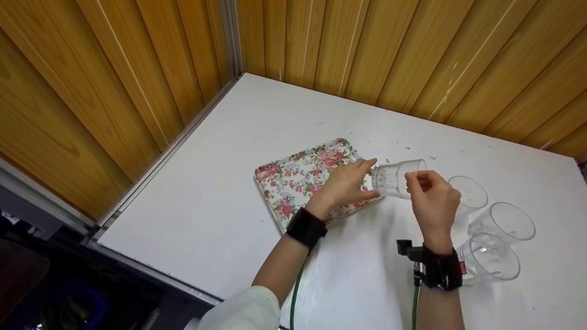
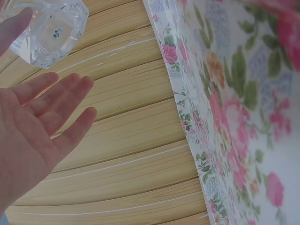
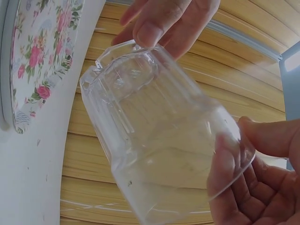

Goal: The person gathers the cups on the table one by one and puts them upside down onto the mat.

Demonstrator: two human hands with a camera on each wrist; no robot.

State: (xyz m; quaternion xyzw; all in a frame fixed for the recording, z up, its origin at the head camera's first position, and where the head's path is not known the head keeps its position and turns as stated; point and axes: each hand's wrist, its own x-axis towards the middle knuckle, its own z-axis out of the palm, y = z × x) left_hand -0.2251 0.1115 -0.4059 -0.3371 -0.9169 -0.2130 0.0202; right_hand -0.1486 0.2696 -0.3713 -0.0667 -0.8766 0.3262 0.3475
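A clear plastic tumbler (image 1: 390, 178) is held on its side above the table, its faceted base toward the left. My right hand (image 1: 433, 197) pinches its rim between thumb and fingers, as the right wrist view shows at the tumbler's wide end (image 3: 187, 140). My left hand (image 1: 346, 185) is at the base end, thumb and fingers spread to either side of it. In the left wrist view the fingers of that left hand (image 2: 47, 117) are relaxed, below the tumbler's base (image 2: 56, 33). Under the left hand lies a floral tray (image 1: 298, 183), partly covered by hand and wrist.
Several more clear tumblers stand upright on the right: one behind my right hand (image 1: 470, 192), another farther right (image 1: 509, 222), and one by the right wrist (image 1: 493, 259). Wood-look panels (image 1: 339, 46) border the white table (image 1: 202, 183) at the back and left. Small specks lie beyond the tray.
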